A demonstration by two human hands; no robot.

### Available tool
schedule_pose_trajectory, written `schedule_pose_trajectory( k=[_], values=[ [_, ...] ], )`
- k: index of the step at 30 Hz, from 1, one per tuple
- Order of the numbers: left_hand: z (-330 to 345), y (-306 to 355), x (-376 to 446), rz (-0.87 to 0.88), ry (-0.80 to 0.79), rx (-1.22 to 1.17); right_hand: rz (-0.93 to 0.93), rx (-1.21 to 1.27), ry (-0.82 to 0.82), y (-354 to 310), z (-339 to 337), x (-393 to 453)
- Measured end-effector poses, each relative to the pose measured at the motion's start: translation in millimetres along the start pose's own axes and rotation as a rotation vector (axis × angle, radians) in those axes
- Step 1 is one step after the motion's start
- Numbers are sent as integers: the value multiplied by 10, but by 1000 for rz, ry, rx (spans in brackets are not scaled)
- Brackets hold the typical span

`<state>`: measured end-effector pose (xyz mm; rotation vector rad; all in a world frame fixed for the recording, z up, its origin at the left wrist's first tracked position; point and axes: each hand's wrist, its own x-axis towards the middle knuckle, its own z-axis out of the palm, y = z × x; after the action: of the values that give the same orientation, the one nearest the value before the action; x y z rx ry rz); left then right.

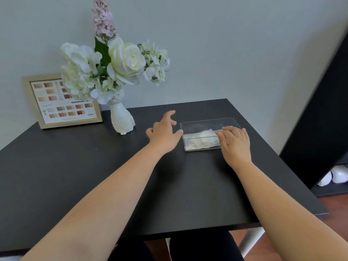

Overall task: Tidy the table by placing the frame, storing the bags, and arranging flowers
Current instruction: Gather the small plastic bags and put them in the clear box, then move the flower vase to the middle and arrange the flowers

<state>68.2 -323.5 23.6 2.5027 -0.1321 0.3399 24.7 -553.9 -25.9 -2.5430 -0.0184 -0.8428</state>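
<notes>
One black table [94, 176] carries three groups of things; a single gold-edged frame [63, 101] stands at the far left corner, leaning against the pale wall, its print showing rows of small colour swatches (too small to count reliably); just right of it, partly overlapping its upper right corner, one white vase [122, 117] holds the flowers [113, 66]: several white blooms, the largest a rose-like head in the middle, and one tall lilac spike rising above them.

To the right sits one clear box [207, 136], shallow and rectangular; inside it lie the bags [201, 141], small clear packets with pale contents and specks of red, bunched together so that their number cannot be told.

Two bare hands reach over the table; the left hand [162, 133] hovers just beside the box's left wall, its grip spread, fingers fanned and holding nothing, the thumb tip close to the box's near left corner; the right hand [235, 144] lies palm down over the box's right end, fingers together and flat across the top edge, pressing rather than pinching, covering part of the bags.

At the far right, on a low dark shelf [331, 189] beside the table, two white rounded objects [333, 177] sit side by side.
</notes>
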Motion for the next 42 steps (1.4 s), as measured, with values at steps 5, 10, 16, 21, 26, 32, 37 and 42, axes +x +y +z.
schedule_pose_trajectory(
  k=[5, 10, 16, 21, 26, 32, 37, 42],
  values=[
    [-216, -623, -207, -39, -45, 26, 25, 64, 47, -85, -37, -18],
    [-446, -1300, -421, -42, -144, 225, -208, 167, 125, -481, -44, -106],
    [-729, -1763, -506, -163, -271, 364, -492, 259, -153, -1284, 360, -162],
    [-913, -2049, -463, -234, -324, 423, -240, 231, -554, -1656, 961, -73],
    [-929, -2297, -232, -223, -324, 425, -90, 206, -579, -1857, 1414, 251],
    [-885, -2469, 275, -181, -288, 376, 17, 221, -531, -2116, 1865, 667],
    [-808, -2464, 583, -115, -174, 52, 95, 376, -475, -2233, 2051, 778],
    [-797, -2432, 658, -142, -96, -205, 105, 407, -489, -2256, 2111, 814]
  ],
)
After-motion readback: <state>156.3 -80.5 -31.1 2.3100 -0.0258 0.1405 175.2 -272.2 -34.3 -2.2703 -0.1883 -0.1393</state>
